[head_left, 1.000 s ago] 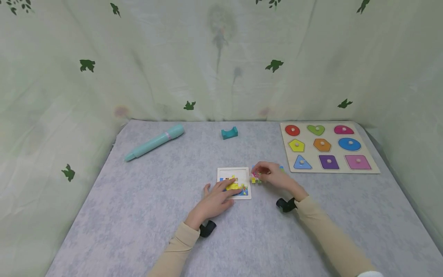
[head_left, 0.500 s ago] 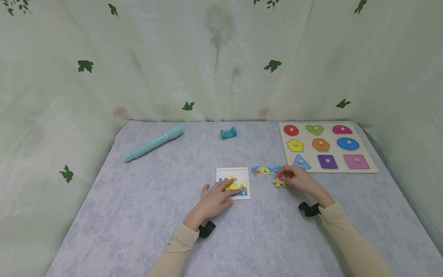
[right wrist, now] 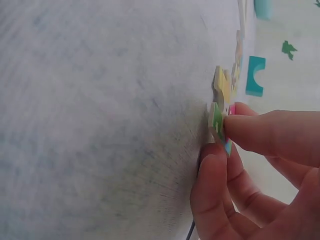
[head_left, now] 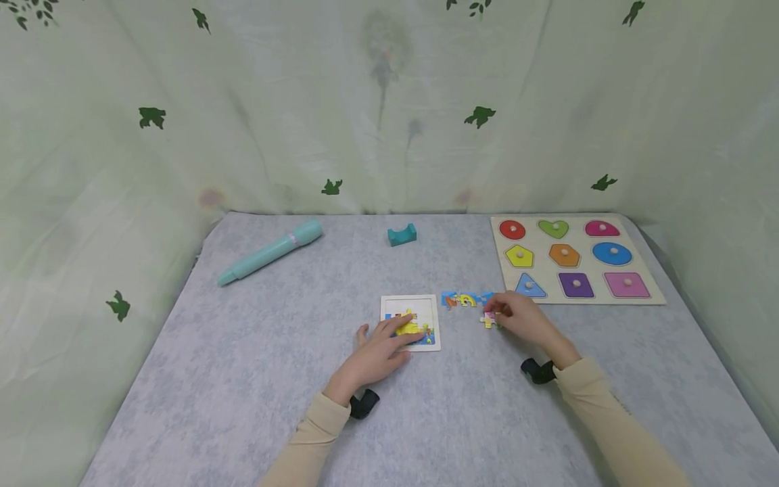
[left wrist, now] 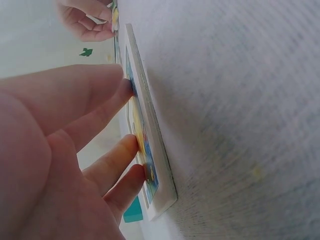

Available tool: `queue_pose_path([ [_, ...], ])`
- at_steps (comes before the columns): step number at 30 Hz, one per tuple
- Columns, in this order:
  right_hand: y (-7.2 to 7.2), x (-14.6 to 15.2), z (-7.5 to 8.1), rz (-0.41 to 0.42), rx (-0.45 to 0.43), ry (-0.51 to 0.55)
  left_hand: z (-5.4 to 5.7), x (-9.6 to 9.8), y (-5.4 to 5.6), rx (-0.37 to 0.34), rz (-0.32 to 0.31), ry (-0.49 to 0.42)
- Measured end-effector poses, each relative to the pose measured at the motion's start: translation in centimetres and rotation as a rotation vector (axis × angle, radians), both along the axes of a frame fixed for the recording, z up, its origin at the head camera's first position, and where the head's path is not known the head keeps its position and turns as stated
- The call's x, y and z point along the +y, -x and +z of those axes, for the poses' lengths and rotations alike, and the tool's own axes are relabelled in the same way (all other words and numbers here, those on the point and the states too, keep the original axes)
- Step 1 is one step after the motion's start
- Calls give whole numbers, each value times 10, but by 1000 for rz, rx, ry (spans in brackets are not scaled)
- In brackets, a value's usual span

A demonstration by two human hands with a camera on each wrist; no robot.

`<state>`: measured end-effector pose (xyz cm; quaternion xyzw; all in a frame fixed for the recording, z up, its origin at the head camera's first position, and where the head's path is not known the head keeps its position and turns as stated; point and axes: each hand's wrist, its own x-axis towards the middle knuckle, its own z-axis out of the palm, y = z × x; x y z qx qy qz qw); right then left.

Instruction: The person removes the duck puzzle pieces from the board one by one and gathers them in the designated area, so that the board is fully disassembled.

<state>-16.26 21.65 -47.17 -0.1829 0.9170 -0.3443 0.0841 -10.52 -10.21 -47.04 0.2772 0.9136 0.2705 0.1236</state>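
Observation:
My left hand (head_left: 374, 355) rests with spread fingers on a small white-framed jigsaw board (head_left: 438, 331). Yellow and blue picture pieces fill the lower part of that board, partly hidden under the fingers. To the right, my right hand (head_left: 528, 321) pinches a small puzzle piece (right wrist: 218, 122) with green and blue on it, held close to the table. Beside those fingertips is a pink and yellow puzzle piece (head_left: 488, 320); whether the two pieces join I cannot tell. Behind lies a row of blue puzzle pieces (head_left: 465, 299) with a yellow arch, its right end hidden by the hand.
A wooden shape-puzzle board (head_left: 541, 270) with knobbed shapes lies at the back right, just behind my right hand. A teal notched block (head_left: 402, 235) stands at the back middle. At the back left lies a light turquoise pen-shaped tube (head_left: 270, 253). Fabric walls surround the table.
My right hand has moved right from beside the jigsaw board, and the pink and yellow piece now lies farther right. The row of blue pieces has come into sight. My left hand has stayed put.

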Motion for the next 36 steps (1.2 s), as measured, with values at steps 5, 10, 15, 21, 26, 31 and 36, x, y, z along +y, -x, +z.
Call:
queue_pose_path([
  [5, -1, -3, -1, 3, 36, -38, -1, -1, 0, 8, 0, -4],
  [10, -2, -5, -4, -9, 47, -93, -1, -1, 0, 19, -4, 12],
  [15, -2, -8, -3, -17, 78, -78, -3, 0, 0, 37, -13, 31],
  [21, -1, -25, 7, 4, 43, 93, -4, -2, 0, 42, -17, 22],
  [26, 0, -53, 11, 71, -31, 157, -4, -9, -2, 47, 1, 23],
  [31, 0, -83, 11, 152, -24, 161, -3, -17, -4, 41, 27, 37],
  [36, 2, -107, 7, 191, -44, 168, -6, -21, -6, 66, 26, 10],
])
